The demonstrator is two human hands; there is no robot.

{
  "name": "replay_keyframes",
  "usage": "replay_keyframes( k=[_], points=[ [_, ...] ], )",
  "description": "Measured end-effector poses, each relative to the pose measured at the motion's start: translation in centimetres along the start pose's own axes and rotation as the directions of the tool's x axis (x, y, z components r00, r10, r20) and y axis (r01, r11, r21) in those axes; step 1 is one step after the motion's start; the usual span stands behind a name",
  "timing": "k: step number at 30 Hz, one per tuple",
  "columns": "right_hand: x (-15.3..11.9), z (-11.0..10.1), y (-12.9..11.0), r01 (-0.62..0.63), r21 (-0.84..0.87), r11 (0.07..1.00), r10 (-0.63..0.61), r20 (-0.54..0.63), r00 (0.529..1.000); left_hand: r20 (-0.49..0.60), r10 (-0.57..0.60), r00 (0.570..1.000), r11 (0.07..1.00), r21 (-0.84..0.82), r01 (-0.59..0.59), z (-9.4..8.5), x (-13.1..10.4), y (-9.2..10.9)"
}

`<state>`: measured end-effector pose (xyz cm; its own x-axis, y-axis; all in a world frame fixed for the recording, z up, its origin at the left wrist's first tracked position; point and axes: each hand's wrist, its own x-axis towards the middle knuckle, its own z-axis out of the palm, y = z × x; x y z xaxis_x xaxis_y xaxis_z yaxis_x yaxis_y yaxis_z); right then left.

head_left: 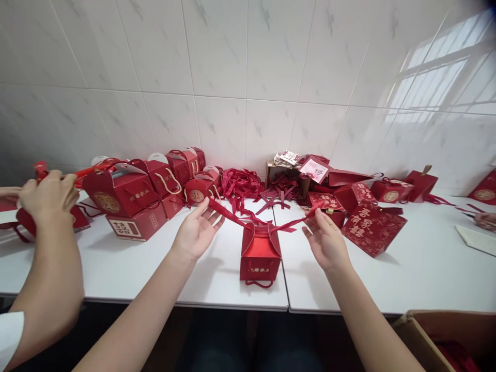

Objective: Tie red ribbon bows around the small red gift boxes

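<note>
A small red gift box point(260, 263) stands upright near the table's front edge, with gold characters and a red cord loop on its front. Red ribbon point(232, 217) runs through the top of the box and stretches out to both sides. My left hand point(197, 230) pinches one end between thumb and forefinger, up and left of the box. On the other side my right hand point(324, 237) pinches the opposite end at about the same height. The other fingers of both hands are loosely spread. The ribbon's middle is partly hidden inside the box top.
Stacked red gift boxes point(120, 191) stand at left, beside a co-worker's arm point(54, 243). Behind lies a heap of red ribbons point(242, 182). More red boxes point(374, 227) sit at right, near another person's hand point(486, 221). An open cardboard box point(418, 336) is below the front edge.
</note>
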<state>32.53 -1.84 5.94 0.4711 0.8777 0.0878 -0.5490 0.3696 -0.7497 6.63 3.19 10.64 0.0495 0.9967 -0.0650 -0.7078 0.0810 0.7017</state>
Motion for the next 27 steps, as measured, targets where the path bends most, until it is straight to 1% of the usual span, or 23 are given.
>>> replay_keyframes(
  k=[2,4,5,7,10,13,16,19,24,27],
  points=[
    [0.2,1.3,-1.2,0.086,-0.010,0.996,-0.085,0.030,0.996,0.082,0.121,0.989,0.991,0.045,-0.125,0.9,-0.2,0.6],
    [0.3,2.7,-2.2,0.172,-0.020,0.985,-0.169,0.105,0.980,0.179,0.229,0.957,0.963,0.101,-0.249,2.0,-0.4,1.0],
    [0.3,3.4,-2.7,0.202,-0.022,0.979,-0.196,0.156,0.968,0.228,0.264,0.937,0.947,0.123,-0.296,2.7,-0.5,1.2],
    [0.2,4.8,-3.4,0.241,-0.026,0.970,-0.226,0.259,0.939,0.307,0.290,0.906,0.925,0.152,-0.348,4.1,-0.7,1.6],
    [0.0,6.6,-4.2,0.269,-0.036,0.963,-0.235,0.386,0.892,0.400,0.280,0.873,0.909,0.183,-0.376,6.2,-1.0,2.1],
    [-0.1,7.7,-4.5,0.273,-0.055,0.960,-0.217,0.469,0.856,0.464,0.269,0.844,0.899,0.193,-0.393,7.9,-1.1,2.5],
    [-0.2,8.3,-4.6,0.295,-0.077,0.953,-0.231,0.448,0.864,0.485,0.288,0.825,0.889,0.185,-0.419,9.0,-1.0,2.7],
    [-0.1,8.6,-4.7,0.311,-0.083,0.947,-0.251,0.412,0.876,0.484,0.290,0.826,0.882,0.200,-0.427,9.6,-0.8,2.7],
    [-0.2,9.0,-5.8,0.306,-0.031,0.951,-0.269,0.397,0.877,0.486,0.252,0.837,0.869,0.266,-0.416,9.4,-0.7,2.1],
    [-0.3,9.4,-6.8,0.304,-0.028,0.952,-0.272,0.376,0.886,0.487,0.253,0.836,0.852,0.298,-0.431,9.3,-0.8,1.7]
  ],
)
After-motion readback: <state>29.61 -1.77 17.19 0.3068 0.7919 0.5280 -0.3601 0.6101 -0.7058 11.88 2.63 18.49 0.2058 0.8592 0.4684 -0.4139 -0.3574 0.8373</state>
